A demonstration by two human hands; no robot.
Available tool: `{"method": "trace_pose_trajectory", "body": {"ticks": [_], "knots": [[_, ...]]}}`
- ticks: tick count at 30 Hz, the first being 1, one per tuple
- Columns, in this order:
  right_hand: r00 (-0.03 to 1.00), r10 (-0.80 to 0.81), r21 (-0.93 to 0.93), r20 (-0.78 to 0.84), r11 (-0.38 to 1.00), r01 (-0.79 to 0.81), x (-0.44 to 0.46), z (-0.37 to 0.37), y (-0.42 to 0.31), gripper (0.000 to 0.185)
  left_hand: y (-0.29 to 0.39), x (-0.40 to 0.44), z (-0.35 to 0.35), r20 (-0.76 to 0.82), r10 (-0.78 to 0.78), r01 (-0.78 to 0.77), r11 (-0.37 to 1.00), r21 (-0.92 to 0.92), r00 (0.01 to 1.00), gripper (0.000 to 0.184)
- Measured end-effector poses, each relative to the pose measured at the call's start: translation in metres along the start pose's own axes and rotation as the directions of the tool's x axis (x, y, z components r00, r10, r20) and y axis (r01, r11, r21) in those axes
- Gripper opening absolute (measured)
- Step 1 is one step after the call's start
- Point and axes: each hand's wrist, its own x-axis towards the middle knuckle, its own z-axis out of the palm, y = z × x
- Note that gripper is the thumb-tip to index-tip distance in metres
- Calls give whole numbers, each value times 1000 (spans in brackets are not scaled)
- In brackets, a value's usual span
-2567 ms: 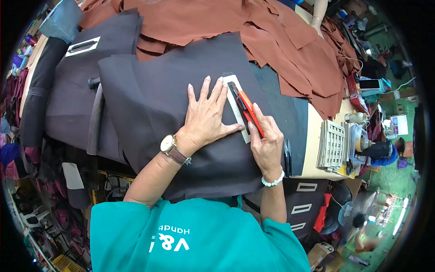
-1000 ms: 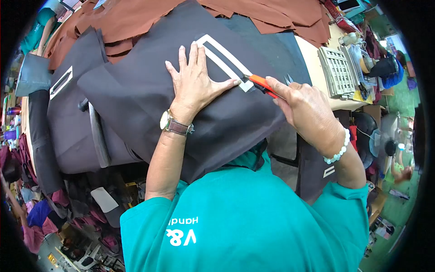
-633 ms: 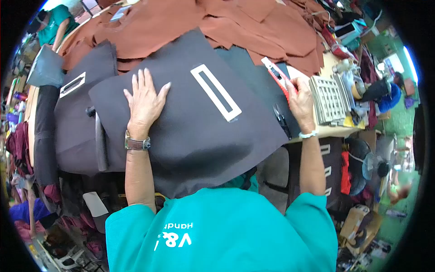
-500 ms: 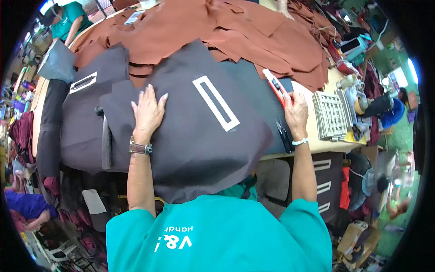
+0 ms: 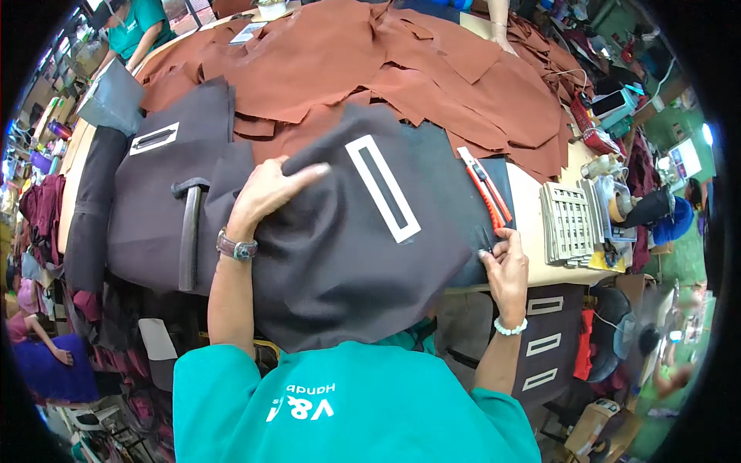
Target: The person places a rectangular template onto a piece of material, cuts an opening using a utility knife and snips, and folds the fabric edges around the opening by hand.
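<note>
A dark grey fabric panel [image 5: 309, 262] with a white rectangular frame [image 5: 384, 189] lies before me, its near edge hanging over the table edge. My left hand [image 5: 270, 197] grips the panel's left side, which is raised and wrinkled; some fingertips are hidden by the fabric. My right hand [image 5: 507, 270] is closed on small dark thread snips [image 5: 485, 238] at the panel's right. Just beyond that hand, a red utility knife [image 5: 486, 189] rests on the dark cutting mat [image 5: 444, 158]. Left of the panel, a hammer [image 5: 190, 231] lies on another dark fabric piece [image 5: 154, 208].
Brown cut pieces [image 5: 309, 62] cover the table's far side. A grey box [image 5: 112, 96] stands at the left, and stacked slotted boards [image 5: 567, 224] at the right. One co-worker [image 5: 143, 27] is at the far left; another person's arm [image 5: 500, 23] reaches in at the top.
My right hand has let go of the utility knife and moved nearer to me, onto the snips. My left hand has gone from lying flat to gripping and lifting the panel's left side.
</note>
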Motion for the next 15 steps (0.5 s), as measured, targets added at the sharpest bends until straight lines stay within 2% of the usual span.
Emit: {"method": "trace_pose_trajectory", "body": {"ticks": [2,3,6,7,8,10,12,15], "knots": [[998,41,122,55,991,-47,6,2,1,26,11,0,-5,221,-138,73,958,279,965,61],[999,-28,94,33,995,24,10,3,3,19,8,-2,-3,233,-90,33,971,238,968,50],[969,-213,153,-127,961,231,26,3,-7,15,-11,-2,12,163,167,-136,973,-184,972,35],[993,-96,353,-69,929,114,30,-1,-24,14,-10,-4,18,175,215,-136,916,-378,961,28],[997,-79,391,-19,917,80,31,-7,-44,15,-8,-7,25,183,196,-73,848,-524,963,28],[986,-169,670,-11,731,132,34,2,-78,18,-3,-12,36,207,169,51,643,-764,964,29],[965,-252,743,67,659,121,32,14,-107,23,-8,-7,44,334,108,211,588,-781,936,31],[894,-315,844,317,524,-115,33,49,-110,28,21,-20,39,429,-46,378,562,-736,902,34]]}}
